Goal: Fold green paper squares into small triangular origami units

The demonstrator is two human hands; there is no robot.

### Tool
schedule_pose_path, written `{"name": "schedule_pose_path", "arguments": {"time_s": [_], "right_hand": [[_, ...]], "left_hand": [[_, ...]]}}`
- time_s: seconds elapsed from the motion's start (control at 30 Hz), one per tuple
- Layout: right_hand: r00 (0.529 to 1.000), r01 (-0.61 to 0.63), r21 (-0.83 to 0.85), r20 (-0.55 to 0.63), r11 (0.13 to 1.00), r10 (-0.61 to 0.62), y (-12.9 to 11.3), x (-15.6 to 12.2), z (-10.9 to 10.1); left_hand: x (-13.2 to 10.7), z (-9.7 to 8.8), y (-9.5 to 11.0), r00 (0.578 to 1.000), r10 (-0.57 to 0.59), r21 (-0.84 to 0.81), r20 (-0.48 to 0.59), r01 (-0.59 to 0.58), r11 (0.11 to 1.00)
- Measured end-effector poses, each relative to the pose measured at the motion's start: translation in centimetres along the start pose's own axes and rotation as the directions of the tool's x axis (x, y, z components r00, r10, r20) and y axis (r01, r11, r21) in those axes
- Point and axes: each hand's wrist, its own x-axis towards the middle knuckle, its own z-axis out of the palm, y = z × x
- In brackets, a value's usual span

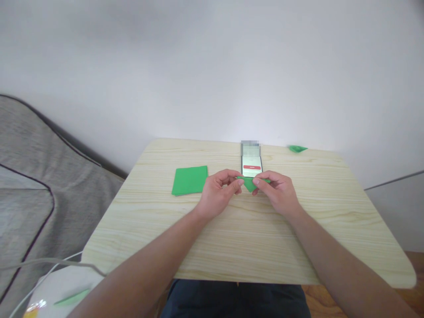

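Both of my hands meet over the middle of a light wooden table (251, 238). Between them is a small folded piece of green paper (251, 183), shaped like a downward triangle. My left hand (217, 191) pinches its left corner with thumb and fingers closed. My right hand (277, 190) pinches its right side the same way. A stack of green square paper (190, 180) lies flat to the left of my left hand. A phone (251, 162) with a lit screen lies just behind the folded piece.
A small folded green paper shape (297, 149) sits at the table's far right edge. A grey cushioned seat (36, 176) stands to the left. White cables (49, 265) and a green strip (71, 298) lie on a white surface at the lower left. A plain wall is behind.
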Motion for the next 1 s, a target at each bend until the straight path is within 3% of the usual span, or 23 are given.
{"name": "schedule_pose_path", "arguments": {"time_s": [0.47, 0.8, 1.0], "right_hand": [[0.997, 0.049, -0.132, 0.070, 0.990, -0.040, 0.15, -0.43, 0.29], [0.994, 0.027, -0.092, 0.106, 0.995, -0.017, 0.26, -0.24, 0.25], [0.978, -0.009, -0.078, 0.209, 0.997, 0.025, 0.67, 0.35, -0.06]], "left_hand": [[-0.11, -0.02, -0.02, 0.999, -0.004, 0.031, 0.032, 0.003, 1.000], [0.11, -0.22, 0.03, 0.998, -0.037, -0.066, 0.051, 0.040, 0.997], [0.51, -0.17, -0.20, 1.000, -0.008, -0.043, 0.021, 0.009, 0.999]]}}
